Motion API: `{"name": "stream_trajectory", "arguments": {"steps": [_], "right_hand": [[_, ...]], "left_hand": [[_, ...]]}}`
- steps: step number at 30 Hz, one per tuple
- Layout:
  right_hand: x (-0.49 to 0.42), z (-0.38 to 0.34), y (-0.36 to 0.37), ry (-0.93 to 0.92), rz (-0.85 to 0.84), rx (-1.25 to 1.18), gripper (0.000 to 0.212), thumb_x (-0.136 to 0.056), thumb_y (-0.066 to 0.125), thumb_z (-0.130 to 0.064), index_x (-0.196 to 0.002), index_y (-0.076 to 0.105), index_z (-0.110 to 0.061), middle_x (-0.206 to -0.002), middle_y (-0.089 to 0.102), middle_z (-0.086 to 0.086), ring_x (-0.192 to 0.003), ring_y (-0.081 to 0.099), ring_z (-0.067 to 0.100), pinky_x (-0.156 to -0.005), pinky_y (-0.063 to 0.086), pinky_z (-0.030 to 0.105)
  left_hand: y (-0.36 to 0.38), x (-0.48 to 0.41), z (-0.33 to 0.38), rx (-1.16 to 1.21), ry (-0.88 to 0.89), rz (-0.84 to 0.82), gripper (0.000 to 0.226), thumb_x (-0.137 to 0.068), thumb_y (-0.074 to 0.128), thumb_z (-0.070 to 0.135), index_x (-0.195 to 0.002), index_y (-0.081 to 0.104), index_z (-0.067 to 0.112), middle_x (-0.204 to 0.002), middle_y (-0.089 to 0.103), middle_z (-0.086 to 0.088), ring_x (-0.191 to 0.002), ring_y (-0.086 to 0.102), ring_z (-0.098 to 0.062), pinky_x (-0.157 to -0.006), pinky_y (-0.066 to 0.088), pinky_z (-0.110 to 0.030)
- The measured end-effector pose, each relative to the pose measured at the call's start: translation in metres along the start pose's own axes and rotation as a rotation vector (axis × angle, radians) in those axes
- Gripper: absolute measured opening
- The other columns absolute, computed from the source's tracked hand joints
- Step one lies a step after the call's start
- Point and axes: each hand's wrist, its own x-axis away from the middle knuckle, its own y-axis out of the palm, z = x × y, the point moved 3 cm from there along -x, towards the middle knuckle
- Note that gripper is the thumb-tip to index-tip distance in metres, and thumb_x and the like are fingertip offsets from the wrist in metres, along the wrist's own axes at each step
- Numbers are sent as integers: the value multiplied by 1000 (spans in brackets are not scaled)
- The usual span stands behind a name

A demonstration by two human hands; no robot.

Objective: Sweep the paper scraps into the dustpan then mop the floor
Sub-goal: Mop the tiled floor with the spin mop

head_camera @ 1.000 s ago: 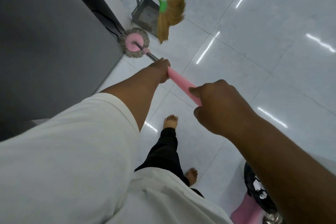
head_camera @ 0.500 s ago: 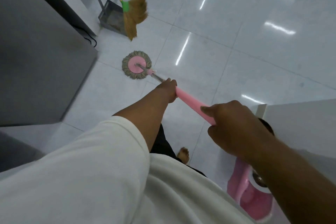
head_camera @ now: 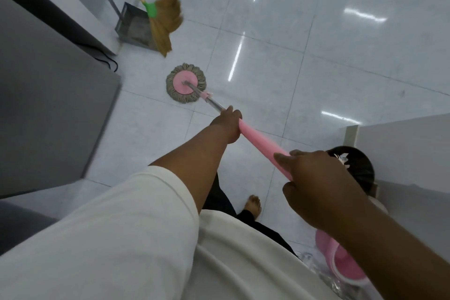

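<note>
Mop (head_camera: 258,139), which I gripped in left hand (head_camera: 227,124) and right hand (head_camera: 316,185), rested head-down on tiles (head_camera: 292,31); broom (head_camera: 168,22) and dustpan (head_camera: 132,27) stood just beyond, bucket (head_camera: 341,265) at right.

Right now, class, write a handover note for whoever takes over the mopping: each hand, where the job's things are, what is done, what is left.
Left hand grips the pink mop handle low down; right hand grips it near the top.
Mop head lies flat on the floor, near the broom and dustpan parked by the wall.
Done: sweeping, it seems; white scraps show in the black bin.
To do: mop the floor; pink bucket is by the right arm.
</note>
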Motion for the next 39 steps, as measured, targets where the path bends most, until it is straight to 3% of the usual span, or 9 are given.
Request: {"name": "stream_trajectory", "arguments": {"steps": [8, 11, 14, 22, 26, 28, 33, 36, 39], "right_hand": [[-80, -53, -39, 40, 54, -62, 55, -94, 52, -23, -147, 37, -28, -122, 60, -3, -89, 60, 13, -82, 49, 23], [-93, -63, -50, 77, 76, -50, 52, -93, 53, -24, -143, 43, -29, -109, 62, -4, -77, 51, 12, -70, 44, 19], [-92, -72, -55, 109, 100, -57, 44, -91, 54, -24, -135, 50, -28, -92, 56, -6, -65, 45, 8, -51, 23, 14], [-32, -105, -16, 158, 130, -139, 45, -88, 58, -21, -132, 57, -26, -99, 63, 1, -68, 54, 15, -49, 25, 13], [38, -114, 19, 248, 83, -187, 40, -84, 60, -20, -123, 64, -26, -92, 66, 0, -67, 62, 13, -63, 54, 24], [74, -118, 36, 301, 55, -202, 39, -82, 60, -19, -119, 65, -25, -89, 66, 0, -64, 62, 13, -65, 57, 30], [120, -144, 65, 331, 92, -203, 39, -83, 56, -21, -121, 63, -24, -90, 65, -2, -70, 62, 13, -64, 53, 26], [119, -167, 74, 307, 123, -173, 41, -87, 53, -25, -127, 57, -30, -95, 62, -5, -77, 59, 13, -53, 33, 16], [108, -178, 70, 334, 118, -194, 43, -88, 53, -25, -131, 55, -31, -100, 63, -7, -76, 57, 12, -53, 28, 17]], "left_hand": [[-84, -39, -64, -68, 20, -42, 40, -90, 53, 4, -127, 49, 16, -151, 29, -7, -131, 45, -28, -97, 48, -44], [-104, -40, -72, -103, 74, -47, 35, -91, 54, 9, -126, 49, 15, -137, 40, -7, -118, 52, -26, -92, 50, -45], [-111, -35, -75, -129, 95, -44, 35, -92, 57, 12, -126, 49, 14, -130, 44, -6, -113, 54, -25, -92, 50, -43], [-80, 21, -76, -219, 124, -94, 38, -91, 62, 17, -128, 50, 12, -137, 45, -7, -102, 60, -24, -73, 45, -33], [-28, 74, -56, -206, 148, -143, 39, -91, 62, 19, -127, 51, 11, -132, 48, -7, -108, 58, -26, -87, 51, -39], [-1, 100, -44, -215, 196, -175, 37, -92, 61, 21, -126, 51, 11, -128, 50, -7, -107, 59, -25, -91, 51, -41], [33, 140, -42, -298, 276, -224, 38, -93, 60, 22, -127, 50, 8, -132, 50, -10, -112, 60, -26, -94, 51, -43], [31, 147, -55, -321, 304, -238, 39, -94, 60, 19, -129, 50, 7, -139, 47, -11, -116, 58, -28, -97, 49, -44], [22, 143, -66, -309, 290, -234, 39, -96, 54, 15, -133, 48, 7, -140, 45, -10, -125, 52, -27, -104, 44, -40]]}}
